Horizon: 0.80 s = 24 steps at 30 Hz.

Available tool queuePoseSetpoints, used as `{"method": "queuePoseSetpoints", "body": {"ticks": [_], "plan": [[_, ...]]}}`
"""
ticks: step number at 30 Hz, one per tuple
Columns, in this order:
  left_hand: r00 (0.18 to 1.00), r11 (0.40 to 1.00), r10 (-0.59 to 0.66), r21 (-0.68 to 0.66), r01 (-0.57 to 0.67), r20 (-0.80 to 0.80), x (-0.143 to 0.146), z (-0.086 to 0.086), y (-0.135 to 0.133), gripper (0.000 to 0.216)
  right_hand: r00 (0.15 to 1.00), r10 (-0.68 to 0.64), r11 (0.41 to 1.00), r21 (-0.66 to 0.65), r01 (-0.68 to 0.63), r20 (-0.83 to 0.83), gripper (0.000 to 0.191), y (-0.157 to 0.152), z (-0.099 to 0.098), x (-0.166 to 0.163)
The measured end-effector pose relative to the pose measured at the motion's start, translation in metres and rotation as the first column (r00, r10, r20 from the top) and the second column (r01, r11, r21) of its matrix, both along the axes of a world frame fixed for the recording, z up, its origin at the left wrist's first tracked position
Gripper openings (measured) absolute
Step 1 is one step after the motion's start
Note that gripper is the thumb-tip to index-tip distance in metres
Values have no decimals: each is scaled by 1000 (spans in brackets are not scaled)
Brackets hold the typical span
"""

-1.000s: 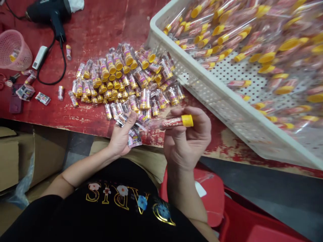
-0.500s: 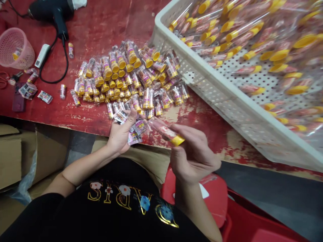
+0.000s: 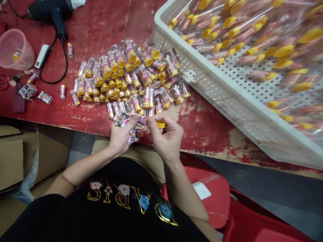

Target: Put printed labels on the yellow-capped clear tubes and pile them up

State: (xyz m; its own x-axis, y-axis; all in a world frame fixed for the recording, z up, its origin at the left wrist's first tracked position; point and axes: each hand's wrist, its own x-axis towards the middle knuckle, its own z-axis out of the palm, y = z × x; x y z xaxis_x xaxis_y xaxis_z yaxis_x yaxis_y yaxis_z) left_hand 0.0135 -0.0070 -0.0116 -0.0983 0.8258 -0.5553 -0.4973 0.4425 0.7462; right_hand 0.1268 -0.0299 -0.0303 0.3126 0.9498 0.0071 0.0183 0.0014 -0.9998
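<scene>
My left hand is closed on several flat printed plastic sleeves, its thumb pressing on top of them. Close beside it, my right hand is curled with thumb and forefinger together at the right edge of the sleeves. Inside that curl shows the yellow cap of a clear tube; the rest of the tube is mostly hidden by the fingers. Just beyond both hands lies a heap of small yellow-capped tubes in printed wraps.
At the right, a white perforated crate holds many unwrapped yellow-capped tubes. A heat gun, a pink basket, a purple phone and loose sleeves lie at the left. A red stool stands below the table's edge.
My right hand has moved left with the tube, from beside the sleeves up against them, and its fingers now cover most of the tube. My left hand has hardly moved.
</scene>
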Motion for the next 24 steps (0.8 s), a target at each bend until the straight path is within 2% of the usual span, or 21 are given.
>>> {"method": "queuePoseSetpoints", "body": {"ticks": [4,6,10,14,16,18,20,22,24], "plan": [[999,998,36,-53,-35,28,-5,-2,6,51,977,59,997,69,-46,-204,34,-3,8,18],[999,996,25,-84,-22,30,-6,-2,9,51,979,45,991,134,-18,-197,35,-7,15,22],[998,993,-43,-110,48,53,-6,-1,9,46,992,-100,954,277,116,-71,27,-11,20,15],[988,980,-127,-145,139,90,-5,1,7,46,950,-313,864,418,280,10,29,-13,10,6],[983,970,-155,-173,171,100,-5,3,8,45,921,-383,827,472,304,78,35,-17,3,4],[978,961,-176,-197,196,113,-5,6,8,45,915,-377,822,507,259,145,42,-23,-2,5],[976,961,-184,-187,203,114,-5,10,7,46,927,-298,850,505,150,227,43,-30,-4,6],[980,972,-174,-142,187,95,-6,13,6,52,932,-196,888,458,37,304,42,-35,-4,7],[985,983,-158,-78,164,71,-6,15,4,60,946,-111,922,387,-17,305,49,-37,-2,8]]}}
